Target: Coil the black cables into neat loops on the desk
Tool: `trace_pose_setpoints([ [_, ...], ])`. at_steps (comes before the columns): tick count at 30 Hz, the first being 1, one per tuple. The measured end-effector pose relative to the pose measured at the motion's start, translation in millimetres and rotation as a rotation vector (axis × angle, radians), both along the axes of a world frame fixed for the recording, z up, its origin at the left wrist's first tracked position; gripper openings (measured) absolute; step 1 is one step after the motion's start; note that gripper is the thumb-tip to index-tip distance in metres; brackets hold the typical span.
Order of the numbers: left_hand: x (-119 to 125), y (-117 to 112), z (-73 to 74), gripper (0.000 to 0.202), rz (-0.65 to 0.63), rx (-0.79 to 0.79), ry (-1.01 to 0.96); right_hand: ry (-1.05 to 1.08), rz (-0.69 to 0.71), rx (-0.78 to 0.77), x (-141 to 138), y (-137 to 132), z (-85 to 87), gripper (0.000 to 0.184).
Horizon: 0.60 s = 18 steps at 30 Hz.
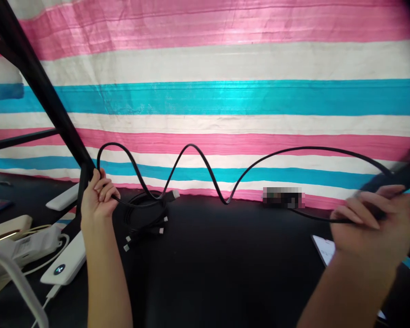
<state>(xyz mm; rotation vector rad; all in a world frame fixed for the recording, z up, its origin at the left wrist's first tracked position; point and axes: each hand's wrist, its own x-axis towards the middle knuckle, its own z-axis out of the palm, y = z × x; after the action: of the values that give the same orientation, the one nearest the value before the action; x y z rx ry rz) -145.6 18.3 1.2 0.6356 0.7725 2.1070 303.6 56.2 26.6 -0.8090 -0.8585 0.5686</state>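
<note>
Cable (190,145) runs left-right above the worktop (225,273), looping in 2 waves. Left hand (97,198) is clenched on it just beside the coil (145,218). Right hand (372,218) is closed on the far stretch, well apart from the coil.

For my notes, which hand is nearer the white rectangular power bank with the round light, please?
Left. The left hand is just above-right of the power bank; the right hand is far to its right. Both grip the black cable.
</note>
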Motion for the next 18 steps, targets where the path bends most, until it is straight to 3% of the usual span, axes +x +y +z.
trace_pose_setpoints([
  [4, 35, -3, 16.5, 0.015, 0.094, 0.061, 0.187, -0.212, 0.182, -0.18, -10, -10, -2.0, 0.032],
  [7, 74, -6, 28.1, 0.02, 0.151, 0.065, 0.327, -0.455, 0.38, -0.296, -43, -12, -3.4, 0.036],
  [11, 113, -7, 32.6, 0.025, 0.133, 0.082, 0.339, -0.498, 0.67, -0.313, -91, -13, -4.8, 0.034],
  [15, 120, -4, 30.9, 0.023, 0.201, 0.082, 0.344, -0.526, 0.83, -0.347, -110, -18, -5.1, 0.033],
  [18, 108, -1, 29.5, 0.021, 0.127, 0.066, 0.315, -0.5, 0.874, -0.349, -107, -21, -3.1, 0.033],
])
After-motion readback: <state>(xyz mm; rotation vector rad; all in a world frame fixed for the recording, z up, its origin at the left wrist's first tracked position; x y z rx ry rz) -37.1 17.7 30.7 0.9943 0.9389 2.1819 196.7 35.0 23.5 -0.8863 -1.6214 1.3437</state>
